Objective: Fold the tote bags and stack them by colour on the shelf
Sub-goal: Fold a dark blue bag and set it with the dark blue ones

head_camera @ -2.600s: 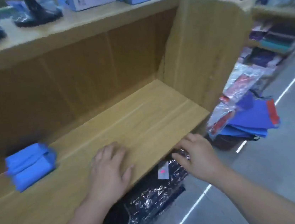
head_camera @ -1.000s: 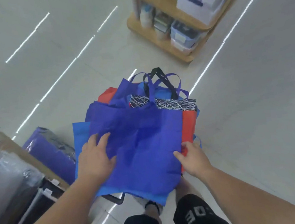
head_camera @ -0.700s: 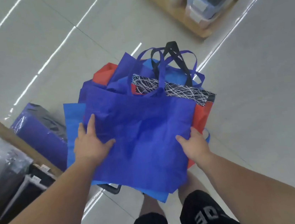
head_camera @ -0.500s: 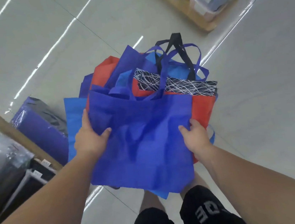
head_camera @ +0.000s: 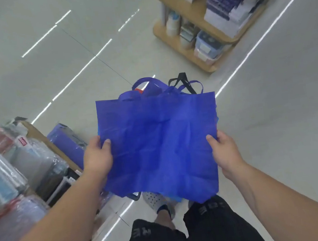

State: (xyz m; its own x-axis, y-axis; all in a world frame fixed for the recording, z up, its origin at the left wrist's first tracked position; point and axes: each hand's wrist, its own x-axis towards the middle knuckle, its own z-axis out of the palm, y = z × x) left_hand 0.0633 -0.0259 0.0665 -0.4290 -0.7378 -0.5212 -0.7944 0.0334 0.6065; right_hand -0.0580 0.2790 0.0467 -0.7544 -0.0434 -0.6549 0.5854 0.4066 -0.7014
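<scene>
The blue tote bag (head_camera: 157, 140) is pinched at both side edges by the left hand (head_camera: 98, 158) and right hand (head_camera: 225, 150); bags beneath could be dragged along.

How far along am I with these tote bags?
Done: no folded bag shows in this view. In hand: left hand and right hand grip the blue tote bag by its sides, unfolded. Left: folding it, plus the bags under it, whose black handle sticks out.

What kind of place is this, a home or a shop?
Most likely a shop aisle: a wooden shelf packed with boxed goods, plastic-wrapped packages at the left, and a glossy floor. The left hand and right hand hold a blue bag.
</scene>
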